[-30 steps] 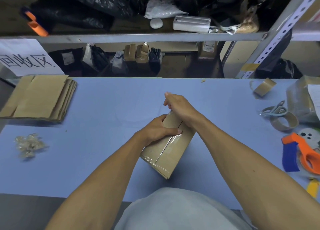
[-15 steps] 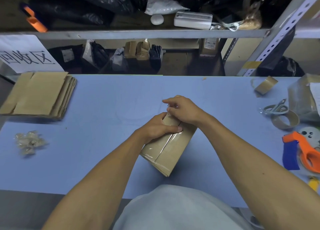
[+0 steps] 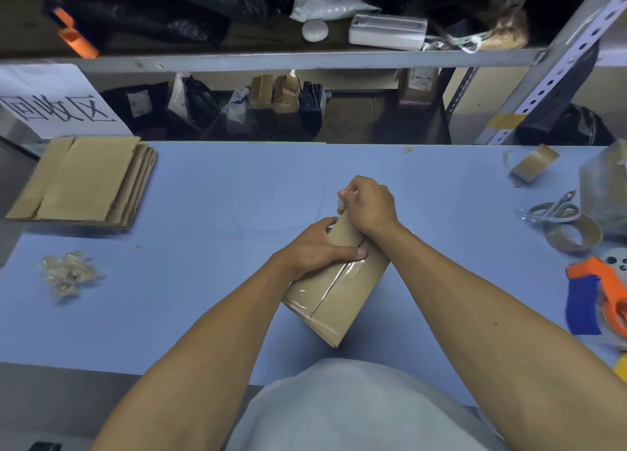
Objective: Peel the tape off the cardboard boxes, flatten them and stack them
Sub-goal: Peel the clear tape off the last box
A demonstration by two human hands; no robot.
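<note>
Hands [image 3: 317,247] [image 3: 369,204] grip oblong cardboard box [image 3: 339,291]; glossy tape [image 3: 346,196] pinched.

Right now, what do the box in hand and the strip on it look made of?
Box: plain brown cardboard, matte, with a flap seam along the top. Strip: likely clear plastic packing tape; it is glossy, with glare, and the cardboard shows through it.

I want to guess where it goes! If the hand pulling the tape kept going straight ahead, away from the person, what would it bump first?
Probably nothing on the blue table; the right hand looks to have a free path to the far edge.
</note>
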